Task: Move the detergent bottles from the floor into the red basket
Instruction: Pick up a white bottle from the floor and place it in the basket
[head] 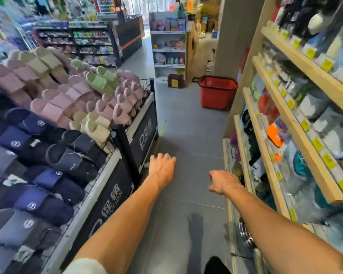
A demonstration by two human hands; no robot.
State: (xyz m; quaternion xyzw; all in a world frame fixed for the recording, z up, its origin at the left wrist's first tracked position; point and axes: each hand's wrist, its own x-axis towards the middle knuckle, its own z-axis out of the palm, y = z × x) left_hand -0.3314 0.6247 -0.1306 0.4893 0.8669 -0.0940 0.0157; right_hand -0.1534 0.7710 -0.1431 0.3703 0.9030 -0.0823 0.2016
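Observation:
A red plastic basket [216, 94] stands on the grey floor at the far end of the aisle, close to the wooden shelf's end. No detergent bottles show on the floor in this view. My left hand [162, 168] stretches forward over the aisle, fingers apart and holding nothing. My right hand [222, 182] reaches forward near the lower right shelf, fingers loosely curled downward, with nothing in it. Both hands are well short of the basket.
A display bin of slippers [57, 119] with black panels lines the left side. Wooden shelves [281, 119] of packaged goods line the right. A white rack [167, 50] and a dark box [175, 81] stand beyond the basket. The grey floor [186, 135] runs between them.

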